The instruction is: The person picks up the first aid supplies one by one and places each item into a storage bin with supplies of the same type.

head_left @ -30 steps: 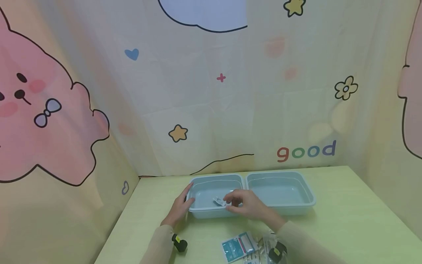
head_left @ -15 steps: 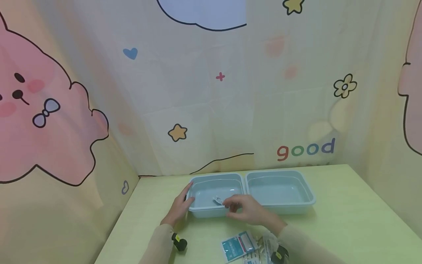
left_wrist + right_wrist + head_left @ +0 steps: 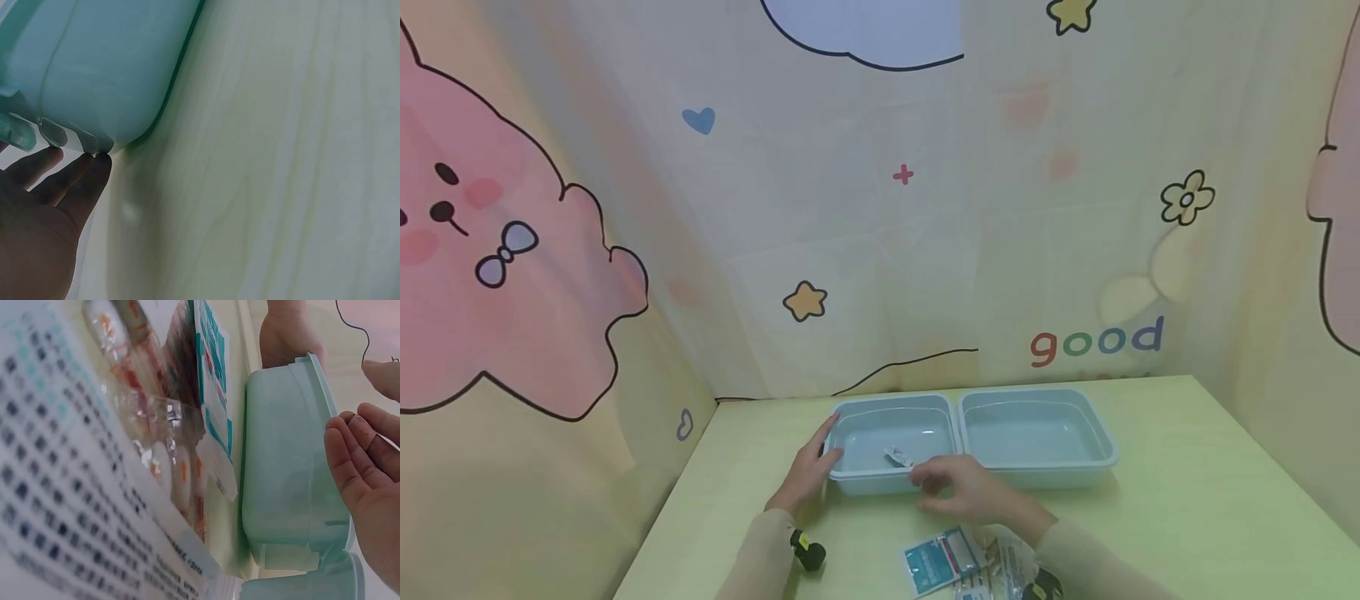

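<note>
My left hand [image 3: 807,472] grips the left end of the left pale blue plastic tray [image 3: 868,483], thumb over the rim. In the left wrist view, fingertips [image 3: 100,165] touch the tray's end from outside. A small, crumpled white packet [image 3: 897,456] with dark print lies inside that tray near its front wall. My right hand [image 3: 973,492] hovers at the tray's front right corner, fingers loosely bent. The right wrist view shows nothing between its fingers [image 3: 340,456].
A second pale blue tray [image 3: 1067,477] stands against the first on the right. Nearer me on the table [image 3: 1187,517] lie a teal and white packet [image 3: 942,562] and clear-wrapped cotton swabs [image 3: 181,472]. A printed white wrapper [image 3: 94,487] fills the near side of the right wrist view.
My right hand has drawn back from the white packet, toward me and slightly right, over the tray's front rim. The packet stays in the tray. My left hand has not moved.
</note>
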A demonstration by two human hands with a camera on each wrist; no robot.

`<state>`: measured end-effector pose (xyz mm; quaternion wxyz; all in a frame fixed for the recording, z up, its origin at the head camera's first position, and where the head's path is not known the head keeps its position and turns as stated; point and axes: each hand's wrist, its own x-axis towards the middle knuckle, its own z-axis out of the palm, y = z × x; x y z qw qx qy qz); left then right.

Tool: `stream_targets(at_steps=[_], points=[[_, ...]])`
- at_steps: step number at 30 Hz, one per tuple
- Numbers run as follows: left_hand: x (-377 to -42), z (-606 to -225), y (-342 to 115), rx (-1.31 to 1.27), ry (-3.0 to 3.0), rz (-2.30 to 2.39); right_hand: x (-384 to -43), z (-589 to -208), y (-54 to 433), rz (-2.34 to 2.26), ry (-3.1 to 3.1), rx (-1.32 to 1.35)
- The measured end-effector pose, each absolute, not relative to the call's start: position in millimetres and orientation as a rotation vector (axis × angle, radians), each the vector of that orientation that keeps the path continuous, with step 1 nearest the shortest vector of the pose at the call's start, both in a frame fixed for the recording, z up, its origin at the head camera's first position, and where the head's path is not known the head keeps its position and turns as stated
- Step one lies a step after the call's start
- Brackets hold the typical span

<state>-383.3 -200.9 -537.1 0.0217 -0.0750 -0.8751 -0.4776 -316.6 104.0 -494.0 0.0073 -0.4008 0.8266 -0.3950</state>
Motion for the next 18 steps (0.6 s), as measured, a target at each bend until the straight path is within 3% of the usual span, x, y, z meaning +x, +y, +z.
stream_targets(at_steps=[18], points=[[-381.9,-533.5,-200.2,-0.234,-2.718,-1.473,-314.7,-495.7,105.9,-1.148,2.537,-1.274]])
